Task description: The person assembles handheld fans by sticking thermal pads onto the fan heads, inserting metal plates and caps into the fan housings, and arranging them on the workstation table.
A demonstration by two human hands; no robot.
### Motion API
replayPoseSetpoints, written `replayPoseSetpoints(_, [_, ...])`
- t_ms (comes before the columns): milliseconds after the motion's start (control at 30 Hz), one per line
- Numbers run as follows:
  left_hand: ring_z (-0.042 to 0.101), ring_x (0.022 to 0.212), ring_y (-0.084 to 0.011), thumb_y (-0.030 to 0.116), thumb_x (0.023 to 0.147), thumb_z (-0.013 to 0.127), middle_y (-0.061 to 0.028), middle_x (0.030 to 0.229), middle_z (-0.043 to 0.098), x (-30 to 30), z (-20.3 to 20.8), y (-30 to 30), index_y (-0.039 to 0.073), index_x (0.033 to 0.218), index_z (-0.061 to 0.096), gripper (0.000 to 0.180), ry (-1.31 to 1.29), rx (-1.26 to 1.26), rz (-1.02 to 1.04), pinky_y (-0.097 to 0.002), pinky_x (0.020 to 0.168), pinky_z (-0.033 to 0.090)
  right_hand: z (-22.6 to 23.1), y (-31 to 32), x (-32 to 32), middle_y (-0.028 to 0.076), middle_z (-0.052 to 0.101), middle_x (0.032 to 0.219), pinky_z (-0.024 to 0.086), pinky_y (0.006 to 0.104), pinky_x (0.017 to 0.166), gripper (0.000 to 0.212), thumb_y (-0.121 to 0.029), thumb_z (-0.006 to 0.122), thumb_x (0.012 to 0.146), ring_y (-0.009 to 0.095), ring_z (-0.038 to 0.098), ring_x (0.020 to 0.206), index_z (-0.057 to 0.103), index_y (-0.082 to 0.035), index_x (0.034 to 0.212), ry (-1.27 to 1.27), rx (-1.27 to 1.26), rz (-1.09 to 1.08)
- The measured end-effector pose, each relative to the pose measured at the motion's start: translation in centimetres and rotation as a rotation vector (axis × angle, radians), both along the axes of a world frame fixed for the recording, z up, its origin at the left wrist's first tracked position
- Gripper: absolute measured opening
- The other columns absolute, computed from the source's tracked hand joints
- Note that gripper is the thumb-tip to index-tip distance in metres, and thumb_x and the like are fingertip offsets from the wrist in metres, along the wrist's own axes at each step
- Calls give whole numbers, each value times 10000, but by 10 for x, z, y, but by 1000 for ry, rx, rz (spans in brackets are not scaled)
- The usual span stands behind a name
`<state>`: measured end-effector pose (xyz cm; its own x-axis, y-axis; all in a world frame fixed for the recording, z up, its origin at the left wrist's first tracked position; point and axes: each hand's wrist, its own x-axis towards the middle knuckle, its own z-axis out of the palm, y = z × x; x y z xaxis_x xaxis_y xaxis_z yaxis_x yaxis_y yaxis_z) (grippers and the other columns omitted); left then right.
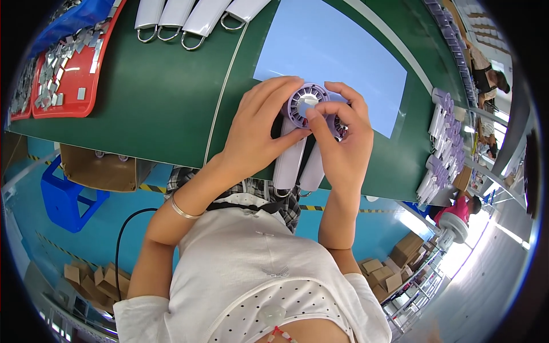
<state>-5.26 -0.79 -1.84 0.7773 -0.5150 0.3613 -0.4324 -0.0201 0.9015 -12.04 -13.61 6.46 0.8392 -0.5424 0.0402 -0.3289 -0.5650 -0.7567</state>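
Two small handheld fans lie side by side at the table's front edge, with purple round heads and white handles. My left hand (255, 123) is closed round the purple head of the left fan (290, 163), its thumb along the lower rim. Over the pale round centre of that head, my right hand (347, 128) pinches a small grey piece (305, 107) between thumb and forefinger. Its other fingers curve above the right fan (313, 170), whose head they partly hide. Both handles point toward me and end in metal loops.
A red tray (80, 103) of small silvery pieces stands at the left, beside a blue bin (71, 26). Several white handles with metal loops (200, 20) lie at the back. A pale blue sheet (337, 51) covers part of the green table. Several purple fans (443, 137) line the right edge.
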Motion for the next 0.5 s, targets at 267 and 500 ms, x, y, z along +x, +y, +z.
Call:
replayPoseSetpoints(267, [562,1259,-327,84,686,872,-130,1385,586,-1,3,2,57,1379,559,761,5,24,-6,-416,1047,475,-3,-1,0,89,655,1212,467,417,931,91,-124,789,790,298,577,1147,739,-54,821,14,-56,-39])
replayPoseSetpoints(500, [563,1257,-323,92,682,881,-131,1383,587,0,3,2,62,1377,563,765,7,23,-8,-413,1048,475,-5,-3,1,93,660,1201,481,404,902,82,-118,780,798,295,585,1136,739,-52,824,1,-29,-58])
